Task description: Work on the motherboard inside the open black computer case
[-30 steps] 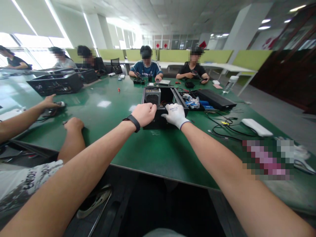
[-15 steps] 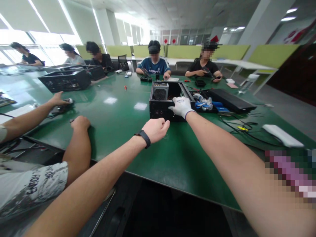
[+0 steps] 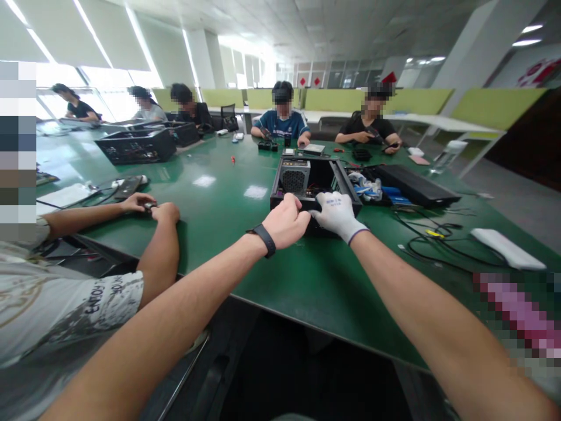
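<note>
A black computer case (image 3: 352, 188), open at the top, lies on the green table, with a grey power supply (image 3: 295, 177) inside its left part. My left hand (image 3: 287, 222), bare and with a black watch at the wrist, is closed at the case's near edge; whatever its fingers pinch is too small to make out. My right hand (image 3: 335, 213), in a white glove, is curled over the near edge of the case and grips it. The two hands are close together. The front face of the case is largely hidden behind them.
At the left, another person's hands (image 3: 151, 207) hold a small item. Right of the case lie blue-and-white gloves (image 3: 366, 186), a black panel (image 3: 412, 184), cables (image 3: 421, 240) and a white strip (image 3: 507, 248). Several people sit around the table (image 3: 210, 216). Another black case (image 3: 135, 145) stands at the far left.
My left hand has moved up to the near edge of the case, beside my right hand. The neighbour's hands have come together. The view has shifted slightly.
</note>
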Tool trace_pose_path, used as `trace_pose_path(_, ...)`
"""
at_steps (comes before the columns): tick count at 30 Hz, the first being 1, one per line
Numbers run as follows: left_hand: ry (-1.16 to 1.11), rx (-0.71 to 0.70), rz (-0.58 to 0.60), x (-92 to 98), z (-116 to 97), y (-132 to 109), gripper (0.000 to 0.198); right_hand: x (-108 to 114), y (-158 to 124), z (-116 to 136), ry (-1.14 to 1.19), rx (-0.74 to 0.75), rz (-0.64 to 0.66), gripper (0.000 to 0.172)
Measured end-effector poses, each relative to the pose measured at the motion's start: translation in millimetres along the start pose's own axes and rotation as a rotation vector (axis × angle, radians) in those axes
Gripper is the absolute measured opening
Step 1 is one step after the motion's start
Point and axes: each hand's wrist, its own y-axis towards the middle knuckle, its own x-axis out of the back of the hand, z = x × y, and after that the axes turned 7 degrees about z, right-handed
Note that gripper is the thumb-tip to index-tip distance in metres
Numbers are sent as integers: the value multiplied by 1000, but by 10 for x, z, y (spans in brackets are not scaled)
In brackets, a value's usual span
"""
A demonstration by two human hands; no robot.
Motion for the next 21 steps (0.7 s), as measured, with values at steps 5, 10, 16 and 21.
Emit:
trace_pose_path(5, 34, -63, -15, 74, -332, 8, 28, 135, -643, 111, -4, 29, -37, 40)
trace_pose_path(10, 224, 0, 148, 66, -506, 64, 38, 289, -1258, 203, -8, 56, -55, 37)
trace_pose_path(16, 537, -95, 432, -28, -463, 145, 33, 453, -1855, 339, 5, 84, -63, 31)
trace_pose_path(21, 709, -152, 679, -101, -534, 133, 30, 555, -2204, 450, 62, 75, -52, 26)
